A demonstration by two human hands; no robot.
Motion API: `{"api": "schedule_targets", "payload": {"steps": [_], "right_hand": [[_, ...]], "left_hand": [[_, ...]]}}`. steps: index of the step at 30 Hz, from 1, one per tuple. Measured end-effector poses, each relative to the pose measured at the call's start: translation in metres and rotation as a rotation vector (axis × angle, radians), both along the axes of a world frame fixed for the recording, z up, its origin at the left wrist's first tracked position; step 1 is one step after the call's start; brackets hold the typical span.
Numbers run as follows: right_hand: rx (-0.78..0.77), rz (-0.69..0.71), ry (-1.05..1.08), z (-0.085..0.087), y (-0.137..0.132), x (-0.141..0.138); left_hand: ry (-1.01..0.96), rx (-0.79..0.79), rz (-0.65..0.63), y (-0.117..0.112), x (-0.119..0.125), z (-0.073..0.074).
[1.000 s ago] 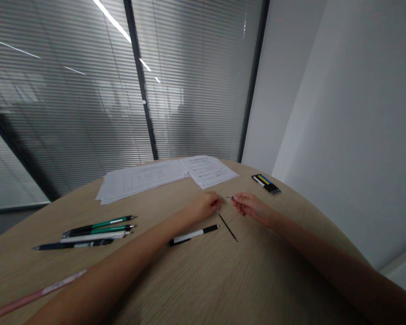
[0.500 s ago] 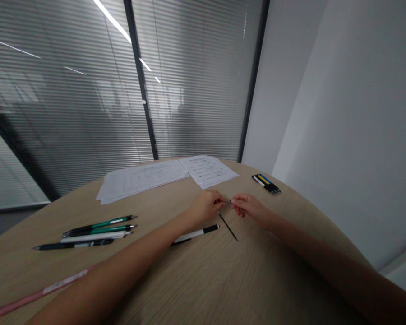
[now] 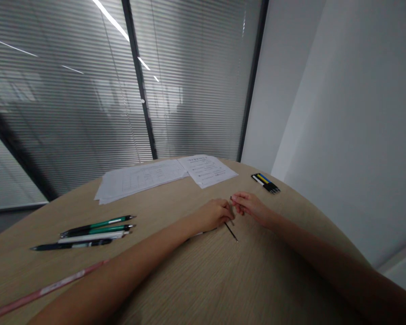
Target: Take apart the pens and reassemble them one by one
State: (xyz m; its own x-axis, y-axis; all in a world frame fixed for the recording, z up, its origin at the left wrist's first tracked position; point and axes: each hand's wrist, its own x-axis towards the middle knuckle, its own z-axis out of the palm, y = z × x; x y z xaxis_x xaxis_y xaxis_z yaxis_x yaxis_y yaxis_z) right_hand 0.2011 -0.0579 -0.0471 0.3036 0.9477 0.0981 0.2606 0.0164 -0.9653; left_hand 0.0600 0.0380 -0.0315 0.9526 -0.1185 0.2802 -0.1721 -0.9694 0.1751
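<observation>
My left hand (image 3: pixel 214 215) rests on the wooden table (image 3: pixel 257 280), its fingers curled over the upper end of a thin black rod (image 3: pixel 231 232), possibly a pen refill. The rod's lower tip lies on the tabletop. My right hand (image 3: pixel 250 205) touches the left hand's fingertips, with its fingers pinched around a small grey piece (image 3: pixel 231 197). A white pen with a black end (image 3: pixel 203 234) lies mostly hidden under my left forearm.
Several pens (image 3: pixel 94 232) lie together at the left of the table, and a long pink stick (image 3: pixel 50 287) lies near its front edge. White papers (image 3: pixel 142 180) are at the back, and a black-and-yellow pack (image 3: pixel 265 183) is at the far right. Slatted blinds (image 3: pixel 71 90) and a wall (image 3: pixel 341 113) stand behind.
My left hand has moved right and down, over the rod's upper end, and now meets my right hand. My left forearm now covers most of the white pen.
</observation>
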Motion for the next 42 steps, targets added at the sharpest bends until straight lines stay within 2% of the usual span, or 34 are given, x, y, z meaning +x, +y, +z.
{"api": "schedule_targets", "payload": {"steps": [6, 11, 15, 19, 25, 29, 33, 36, 42], "right_hand": [[-0.056, 0.025, -0.247, 0.003, -0.001, 0.004], [-0.093, 0.021, -0.652, 0.019, -0.007, 0.010], [-0.118, 0.069, -0.960, 0.034, -0.018, 0.007], [-0.178, 0.144, -1.158, 0.036, -0.024, 0.002], [-0.214, 0.196, -1.296, 0.029, -0.022, 0.000], [-0.213, 0.185, -1.318, 0.032, -0.023, 0.001], [-0.174, 0.146, -1.314, 0.038, -0.024, -0.002], [-0.057, 0.123, -1.274, 0.038, -0.024, -0.017], [0.177, 0.133, -1.224, 0.020, -0.022, -0.059]], "left_hand": [[-0.001, 0.051, 0.096, 0.003, 0.000, 0.000], [0.006, 0.077, 0.234, 0.016, -0.001, 0.007], [0.052, 0.082, 0.314, 0.028, -0.005, 0.020], [0.142, 0.089, 0.320, 0.029, -0.011, 0.038], [0.290, 0.113, 0.310, 0.011, -0.025, 0.066], [0.362, 0.143, 0.312, -0.003, -0.036, 0.077], [0.370, 0.217, 0.376, -0.009, -0.054, 0.078], [0.330, 0.261, 0.398, -0.010, -0.074, 0.072], [0.286, 0.296, 0.366, -0.017, -0.108, 0.050]]}}
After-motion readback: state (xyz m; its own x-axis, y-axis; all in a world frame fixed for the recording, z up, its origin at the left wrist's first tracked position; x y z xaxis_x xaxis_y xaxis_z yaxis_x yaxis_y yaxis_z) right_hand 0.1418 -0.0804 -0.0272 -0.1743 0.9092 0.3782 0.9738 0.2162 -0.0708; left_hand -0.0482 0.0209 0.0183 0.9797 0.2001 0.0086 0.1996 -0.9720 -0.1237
